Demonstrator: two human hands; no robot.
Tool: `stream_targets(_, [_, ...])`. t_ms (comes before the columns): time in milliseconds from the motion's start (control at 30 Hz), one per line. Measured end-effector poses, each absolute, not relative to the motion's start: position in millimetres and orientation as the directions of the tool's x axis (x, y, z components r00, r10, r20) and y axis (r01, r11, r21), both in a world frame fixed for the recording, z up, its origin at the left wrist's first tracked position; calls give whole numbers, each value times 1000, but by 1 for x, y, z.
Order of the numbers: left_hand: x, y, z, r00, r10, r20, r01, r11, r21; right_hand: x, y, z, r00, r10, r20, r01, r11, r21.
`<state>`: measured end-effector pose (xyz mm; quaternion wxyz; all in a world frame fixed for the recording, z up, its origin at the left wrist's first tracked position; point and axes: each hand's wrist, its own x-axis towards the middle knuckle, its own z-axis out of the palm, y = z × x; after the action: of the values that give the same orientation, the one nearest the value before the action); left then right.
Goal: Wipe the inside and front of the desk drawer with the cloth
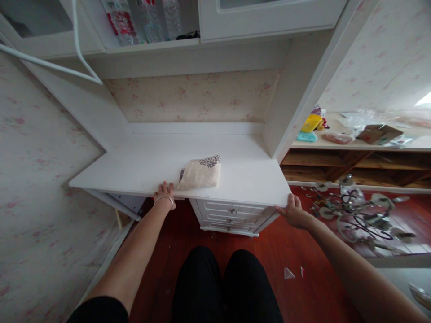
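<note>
A white desk (151, 152) with a built-in upper cabinet stands before me. My left hand (164, 195) lies on its front edge, left of the middle, fingers stretched over the top and a bracelet at the wrist. At the front right corner, my right hand (292, 211) grips the desk, fingers on the side edge and thumb along the front, partly below the top. Between the hands, nearer the left one, a folded cream cloth (200, 175) with a dark printed pattern rests on the desktop. Some small dark item (182, 173) shows from under its left side.
White drawers (232, 211) stand under the desk. Bottles (124, 22) fill an open shelf above, and a white cable or bar (50, 67) hangs at upper left. A dismantled chandelier (367, 215) lies at right, below a cluttered ledge (340, 146). Small scraps (288, 273) lie on the red floor.
</note>
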<state>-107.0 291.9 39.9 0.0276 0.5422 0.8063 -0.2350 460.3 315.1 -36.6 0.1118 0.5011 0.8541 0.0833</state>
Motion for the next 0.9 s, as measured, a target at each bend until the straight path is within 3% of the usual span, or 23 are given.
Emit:
stream_targets(233, [-109, 292, 37, -410, 865, -291, 889, 307, -339, 452, 310, -26, -459, 885, -76, 870, 466, 165])
stream_targets(500, [-105, 292, 42, -421, 850, -317, 887, 313, -341, 449, 312, -20, -347, 909, -231, 929, 367, 48])
stream_targets(900, [-106, 295, 41, -429, 843, -324, 881, 311, -356, 458, 314, -34, -419, 899, -126, 894, 433, 115])
